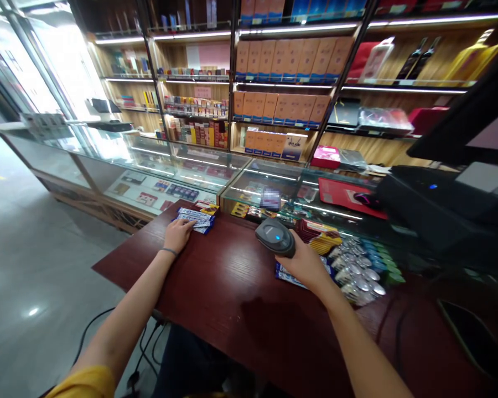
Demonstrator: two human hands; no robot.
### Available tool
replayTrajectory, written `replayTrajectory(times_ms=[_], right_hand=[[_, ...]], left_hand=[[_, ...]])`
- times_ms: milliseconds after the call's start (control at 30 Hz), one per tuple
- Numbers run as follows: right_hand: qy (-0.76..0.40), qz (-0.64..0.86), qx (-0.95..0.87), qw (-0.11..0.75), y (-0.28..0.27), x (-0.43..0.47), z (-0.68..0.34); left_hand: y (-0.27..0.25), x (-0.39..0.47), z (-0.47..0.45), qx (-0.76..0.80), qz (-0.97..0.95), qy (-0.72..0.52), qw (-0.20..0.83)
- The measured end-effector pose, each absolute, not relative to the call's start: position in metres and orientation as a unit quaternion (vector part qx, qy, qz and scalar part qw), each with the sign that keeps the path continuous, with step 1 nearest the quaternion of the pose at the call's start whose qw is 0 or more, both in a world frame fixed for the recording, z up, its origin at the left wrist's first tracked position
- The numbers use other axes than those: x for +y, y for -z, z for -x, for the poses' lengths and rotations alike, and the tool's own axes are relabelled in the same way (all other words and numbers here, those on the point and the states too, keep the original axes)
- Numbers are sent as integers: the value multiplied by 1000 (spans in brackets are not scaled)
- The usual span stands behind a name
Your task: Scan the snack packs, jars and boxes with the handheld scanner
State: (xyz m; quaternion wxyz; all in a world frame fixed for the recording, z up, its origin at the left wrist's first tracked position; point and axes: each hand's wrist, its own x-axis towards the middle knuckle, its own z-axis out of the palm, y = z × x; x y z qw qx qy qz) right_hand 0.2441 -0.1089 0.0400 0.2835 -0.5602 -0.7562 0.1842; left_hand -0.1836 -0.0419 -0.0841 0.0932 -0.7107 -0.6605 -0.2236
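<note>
At the left of the dark red-brown tabletop, my left hand (pixel 177 235) has its fingers closed over the near-left edge of some blue-and-white snack packets (pixel 201 220), which lie in a small overlapping pile. A yellow-and-brown packet (pixel 206 207) lies just behind them. My right hand (pixel 306 264) grips a dark grey barcode scanner (pixel 274 235), held above the table with a small blue light on its top. Beneath that hand, partly hidden by it, are more blue packets (pixel 290 275). Its handle is covered by my fingers.
To the right stand several silver-topped small containers (pixel 357 271), beside brown-and-yellow packs (pixel 321 236). A phone (pixel 468 334) lies at the right. Behind the tabletop runs a glass display counter (pixel 182 160), with a red mat (pixel 344 196) on it and a dark monitor (pixel 460 110) above.
</note>
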Motion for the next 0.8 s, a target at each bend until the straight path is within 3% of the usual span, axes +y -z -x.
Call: replayTrajectory(times_ms=[100, 200, 333, 433, 600, 800], right_hand=[[-189, 551, -755, 301, -40, -108, -248], [-195, 540, -752, 324, -39, -106, -250], [-188, 541, -754, 322, -41, -108, -250], [-167, 564, -756, 285, -47, -112, -248], [-158, 581, -772, 204, -57, -120, -243], [-115, 581, -792, 148, -55, -120, -238]], left_hand=[[75, -47, 176, -649, 702, 286, 72], [64, -50, 155, -631, 642, 435, -11], [46, -47, 106, -562, 510, 554, -342], [37, -47, 67, -494, 416, 583, -493], [39, -58, 20, -426, 351, 578, -601], [45, -70, 12, -420, 348, 557, -626]])
